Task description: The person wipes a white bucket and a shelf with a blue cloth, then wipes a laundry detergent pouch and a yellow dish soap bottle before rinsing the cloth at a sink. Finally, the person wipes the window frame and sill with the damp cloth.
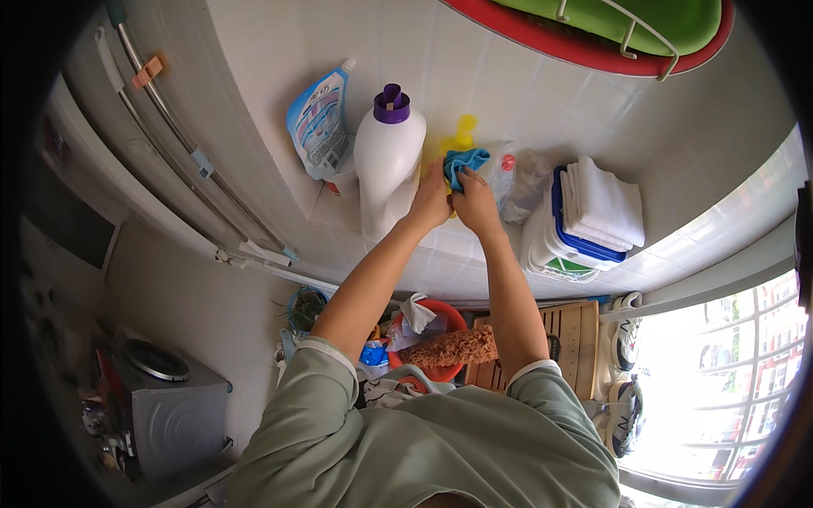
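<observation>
Both my arms reach up to a tiled ledge. My left hand [434, 200] and my right hand [476, 200] meet around a crumpled blue cloth [465, 162]. The right fingers grip the cloth; the left fingers lie along its left edge, and whether they pinch it cannot be told. Behind the cloth is a yellow bottle [465, 130], mostly hidden. A white bottle with a purple cap [389, 146] stands to the left of my hands. A clear plastic bottle with a red cap [506, 174] is close to the right.
A blue refill pouch [317, 124] leans at left. White folded towels [600, 203] lie on a blue-lidded tub [540, 244]. Red and green basins [635, 54] hang above. Below are a red basin [454, 312], a wooden crate [581, 330] and sneakers [625, 343]; mop poles [168, 108] lean left.
</observation>
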Motion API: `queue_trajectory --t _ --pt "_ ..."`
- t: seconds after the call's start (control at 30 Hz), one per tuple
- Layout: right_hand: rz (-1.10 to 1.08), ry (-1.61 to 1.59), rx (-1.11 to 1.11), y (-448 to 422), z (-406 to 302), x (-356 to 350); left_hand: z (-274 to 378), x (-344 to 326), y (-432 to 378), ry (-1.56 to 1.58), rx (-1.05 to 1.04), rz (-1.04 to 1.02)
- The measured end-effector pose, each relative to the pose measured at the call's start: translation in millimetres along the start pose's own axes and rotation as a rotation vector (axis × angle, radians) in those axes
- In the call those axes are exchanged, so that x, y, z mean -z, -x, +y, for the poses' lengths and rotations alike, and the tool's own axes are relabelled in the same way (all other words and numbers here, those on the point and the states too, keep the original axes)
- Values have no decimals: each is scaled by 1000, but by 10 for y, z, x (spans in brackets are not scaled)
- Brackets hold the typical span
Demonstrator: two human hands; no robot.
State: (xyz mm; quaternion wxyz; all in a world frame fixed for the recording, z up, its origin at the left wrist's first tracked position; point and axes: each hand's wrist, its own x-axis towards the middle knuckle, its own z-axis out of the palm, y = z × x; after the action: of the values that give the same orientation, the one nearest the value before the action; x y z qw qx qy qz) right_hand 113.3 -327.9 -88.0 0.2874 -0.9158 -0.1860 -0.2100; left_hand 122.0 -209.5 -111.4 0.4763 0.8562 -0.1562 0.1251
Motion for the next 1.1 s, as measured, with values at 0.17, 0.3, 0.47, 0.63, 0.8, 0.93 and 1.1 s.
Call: queue_trajectory --t 0.17,0.3,0.47,0.63,0.8,0.93,1.1 --pt "2 -1425 -822 415 -350 250 62 186 628 462 8 116" --pt "-139 -1755 -852 654 -710 44 -163 412 1354 942 303 169" --pt "-545 -1786 -836 993 -1439 -335 -305 827 2312 1384 651 99" --pt "-902 -1476 -719 1622 -2058 -786 -468 1105 3383 1551 725 305" --pt "-1171 -1319 -660 2610 -2514 -1403 -660 1265 4663 1120 943 944" --pt "-1347 -1089 -702 3345 -3092 -1572 -402 1447 5617 1165 779 1224" --pt "-1521 -999 -596 4392 -3700 -1651 10 1645 6750 1073 781 1482"
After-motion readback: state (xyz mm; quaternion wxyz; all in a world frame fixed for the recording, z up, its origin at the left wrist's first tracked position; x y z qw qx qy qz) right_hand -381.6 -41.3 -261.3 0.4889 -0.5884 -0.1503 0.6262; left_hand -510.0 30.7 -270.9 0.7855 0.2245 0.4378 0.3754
